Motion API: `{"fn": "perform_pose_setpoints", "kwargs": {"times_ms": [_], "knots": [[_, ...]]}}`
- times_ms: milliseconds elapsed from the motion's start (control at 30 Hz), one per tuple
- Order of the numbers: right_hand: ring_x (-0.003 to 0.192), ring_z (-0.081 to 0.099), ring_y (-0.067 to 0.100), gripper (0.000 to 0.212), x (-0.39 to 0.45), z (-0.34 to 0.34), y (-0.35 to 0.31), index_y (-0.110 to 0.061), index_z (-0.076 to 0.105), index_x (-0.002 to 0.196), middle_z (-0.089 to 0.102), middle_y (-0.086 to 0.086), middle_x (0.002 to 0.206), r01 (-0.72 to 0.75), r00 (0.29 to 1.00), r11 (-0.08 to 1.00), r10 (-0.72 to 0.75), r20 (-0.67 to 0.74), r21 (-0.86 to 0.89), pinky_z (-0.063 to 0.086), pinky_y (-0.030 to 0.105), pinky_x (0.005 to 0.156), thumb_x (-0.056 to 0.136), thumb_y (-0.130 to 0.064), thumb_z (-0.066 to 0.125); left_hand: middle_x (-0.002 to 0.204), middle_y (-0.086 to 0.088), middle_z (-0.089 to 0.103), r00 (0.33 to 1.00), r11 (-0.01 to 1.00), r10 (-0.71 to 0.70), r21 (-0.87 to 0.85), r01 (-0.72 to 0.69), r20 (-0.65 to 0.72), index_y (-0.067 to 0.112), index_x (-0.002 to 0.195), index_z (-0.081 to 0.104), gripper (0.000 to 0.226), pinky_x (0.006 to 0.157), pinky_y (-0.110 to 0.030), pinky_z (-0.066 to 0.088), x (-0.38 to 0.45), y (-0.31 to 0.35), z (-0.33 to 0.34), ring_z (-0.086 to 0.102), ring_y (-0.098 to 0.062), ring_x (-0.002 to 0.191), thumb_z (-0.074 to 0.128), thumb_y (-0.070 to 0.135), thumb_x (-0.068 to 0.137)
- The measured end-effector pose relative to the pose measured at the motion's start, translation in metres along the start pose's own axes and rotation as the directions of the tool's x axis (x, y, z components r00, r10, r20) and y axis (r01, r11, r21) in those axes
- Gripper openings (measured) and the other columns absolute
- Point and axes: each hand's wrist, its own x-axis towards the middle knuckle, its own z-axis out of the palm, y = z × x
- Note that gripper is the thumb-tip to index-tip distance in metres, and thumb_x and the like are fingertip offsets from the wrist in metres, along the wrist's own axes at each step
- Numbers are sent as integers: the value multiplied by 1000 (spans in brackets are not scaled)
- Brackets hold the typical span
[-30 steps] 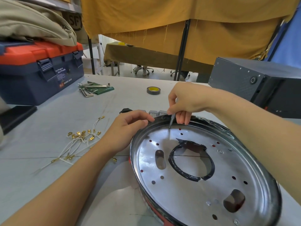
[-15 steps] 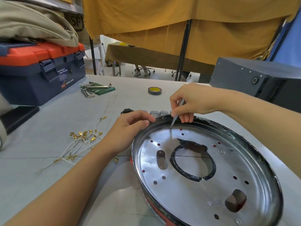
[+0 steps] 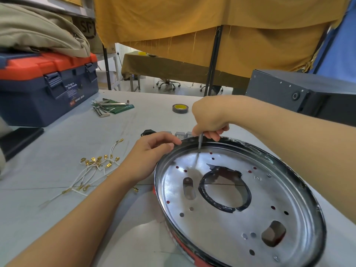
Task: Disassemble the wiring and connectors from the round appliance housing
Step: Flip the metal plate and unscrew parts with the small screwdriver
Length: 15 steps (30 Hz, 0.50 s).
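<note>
Nearest, the round appliance housing (image 3: 238,201) lies on the pale grey desk (image 3: 57,218), tilted a little, its shiny metal floor turned up. The plate is smooth and mirror-bright, punched with small round holes, one oblong slot and a rounded cut-out near the front, and ringed by a dark raised rim; a red band shows along its outer wall. In the middle a black, ragged rubbery ring (image 3: 224,191) edges a large opening.

The left hand (image 3: 148,157) rests on the rim's far-left edge, its fingers (image 3: 171,145) curled over the lip and gripping it. The right hand (image 3: 210,118) is closed with fingers pinched round a thin metal screwdriver (image 3: 200,143), held nearly upright, its tip set on a spot at the plate's far edge.

Left of the housing a loose heap of thin white wires (image 3: 92,170) with brass crimp connectors sprawls on the desk, clear of the housing. Just behind the left hand sit a small black plug part (image 3: 147,132) and a few small grey blocks (image 3: 183,134).

Further off lie a bundle of steel hex keys (image 3: 105,109) on a green sleeve, and a flat roll of dark tape (image 3: 179,108) with a yellow core. At the left stands a navy plastic toolbox (image 3: 48,89) with an orange lid, khaki cloth heaped on top. At the right is a dark grey metal box (image 3: 302,93). Mustard fabric (image 3: 212,26) hangs behind.
</note>
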Motion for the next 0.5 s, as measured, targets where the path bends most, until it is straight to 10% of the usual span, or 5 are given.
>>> {"fn": "perform_pose_setpoints", "kwargs": {"times_ms": [500], "knots": [[49, 50, 4, 39, -9, 15, 39, -17, 65, 64, 58, -9, 51, 250, 952, 968, -245, -181, 7, 38, 17, 61, 95, -37, 54, 86, -4, 69, 1000, 1000, -10, 3, 10, 14, 11, 92, 69, 21, 62, -12, 47, 0, -1, -2, 61, -2, 68, 50, 2, 92]]}}
